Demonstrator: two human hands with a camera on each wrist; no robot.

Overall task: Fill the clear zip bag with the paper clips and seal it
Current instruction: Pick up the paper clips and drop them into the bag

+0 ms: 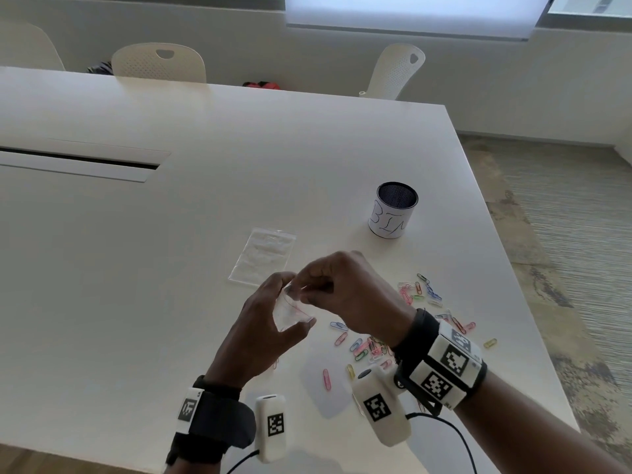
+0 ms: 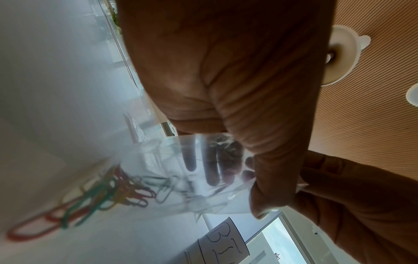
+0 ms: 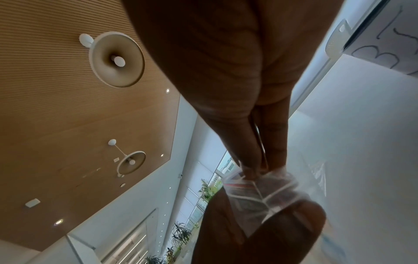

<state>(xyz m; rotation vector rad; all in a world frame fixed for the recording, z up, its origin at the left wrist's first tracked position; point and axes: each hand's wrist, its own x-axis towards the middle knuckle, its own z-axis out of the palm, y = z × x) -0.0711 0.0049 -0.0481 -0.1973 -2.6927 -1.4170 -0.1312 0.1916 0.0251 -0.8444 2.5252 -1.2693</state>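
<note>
Tabletop (image 1: 205,206): plain white, one dark slot strip far from the cup. Cup (image 1: 393,210): black mesh inside, white paper wrap with black handwritten letters. Paper clips (image 1: 366,350) near the cup: mixed pink, blue, green, yellow, red, a few white or clear. Zip bag (image 1: 290,309) in the hands: clear, thin red line along its top edge. Second bag (image 1: 263,256) flat beside the cup: clear, whitish sheen. Wrist straps (image 1: 219,425): black, carrying white blocks with black square-code patterns. Cables: black. Chairs (image 1: 159,63) beyond the tabletop: cream, dotted perforations. Floor (image 1: 564,234) past the cup: grey-beige, fine stripes, mottled darker patches. Ceiling (image 3: 56,107): tan wood, thin parallel lines; white round lamps.
</note>
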